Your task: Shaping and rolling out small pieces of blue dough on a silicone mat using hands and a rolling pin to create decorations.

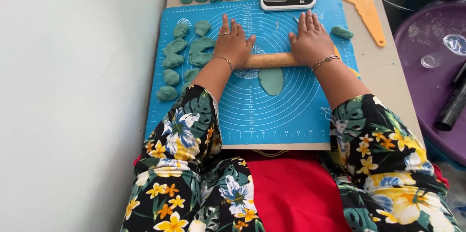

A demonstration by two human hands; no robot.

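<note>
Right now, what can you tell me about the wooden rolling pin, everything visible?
The rolling pin is a plain, light wooden cylinder lying level across the blue mat. The left hand and right hand press flat on its ends, hiding them. Only the middle shows, resting on the top edge of a flattened green dough piece.
</note>
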